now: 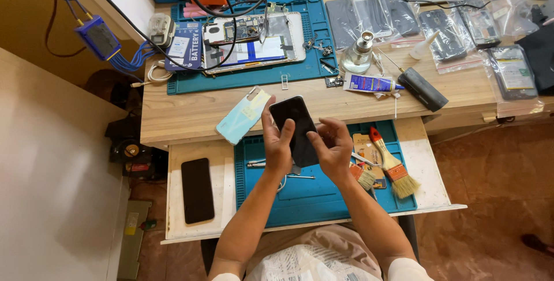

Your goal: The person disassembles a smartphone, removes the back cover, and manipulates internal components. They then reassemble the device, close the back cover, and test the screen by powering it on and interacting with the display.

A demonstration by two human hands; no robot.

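Closest to the camera are the person's lap and forearms, coming up from the bottom centre of the frame to the black smartphone (297,131) held over the blue work mat (300,194) on the pull-out shelf. The left hand (277,145) is wrapped round the phone's left edge, thumb lying on the glass, so it's clamped on it. The right hand (332,148) sits at the right edge with fingers curled loosely; looks like it's touching the side, but I can't tell how firmly it grips.

The phone is dark screen up, long axis running near vertical in the frame, top end tipped slightly toward the upper left and pointing at the desk edge. It's in mid-frame, held above the mat rather than lying on it.

For handling it well here, I'd say keep the left hand as the steady clamp and let the right fingertips work along the edge, holding it low over the mat so a slip costs nothing.

Around it: a pale blue back cover (243,115) just left of the phone on the desk edge, a second black phone (197,190) at lower left on the shelf, and two paint brushes (392,165) to the right on the mat.
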